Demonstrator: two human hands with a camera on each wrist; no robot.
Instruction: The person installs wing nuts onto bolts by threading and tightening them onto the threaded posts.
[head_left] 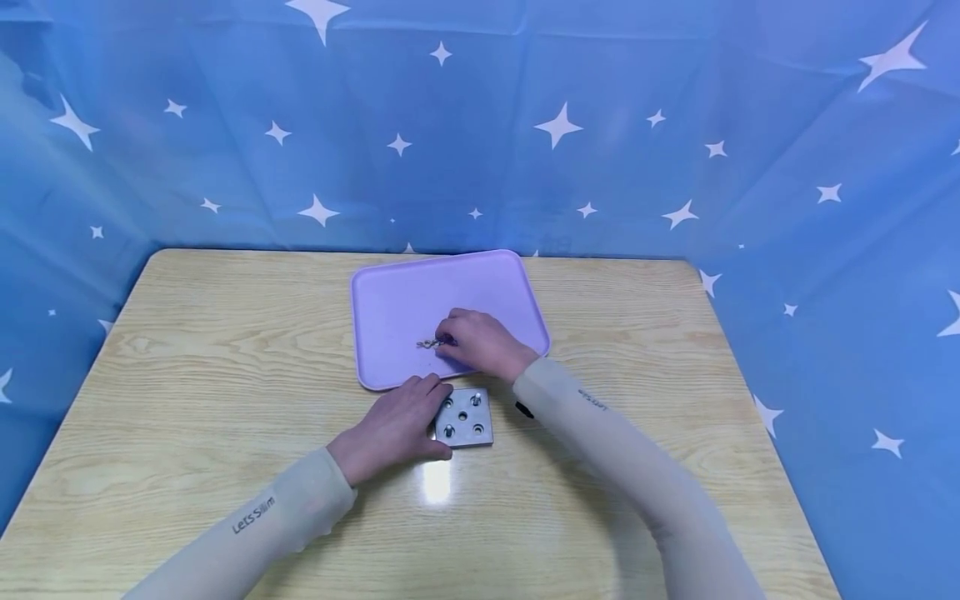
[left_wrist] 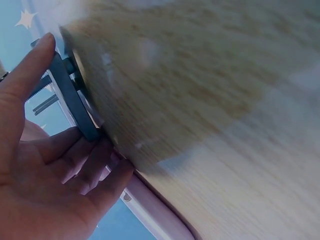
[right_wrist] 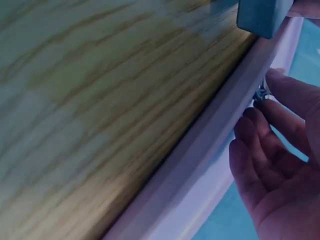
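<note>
A square metal plate (head_left: pixel 471 437) with several holes lies on the table, and two threaded bolts (head_left: pixel 476 400) stand up from it. My left hand (head_left: pixel 397 423) holds the plate at its left side, thumb at the near edge and fingers at the far edge. In the left wrist view the bolts' threads (left_wrist: pixel 46 104) point away from the table, with dark round heads under the plate. Over the purple tray (head_left: pixel 393 292), my right hand (head_left: pixel 483 342) pinches at small shiny metal pieces (head_left: pixel 427 343). Its fingertips partly hide them; their exact kind is unclear.
The tray sits just beyond the plate, near the back of the wooden table (head_left: pixel 247 333). A blue star-printed cloth (head_left: pixel 480 167) hangs behind the table and along its sides. A small black item (head_left: pixel 524 409) shows by the right sleeve's cuff.
</note>
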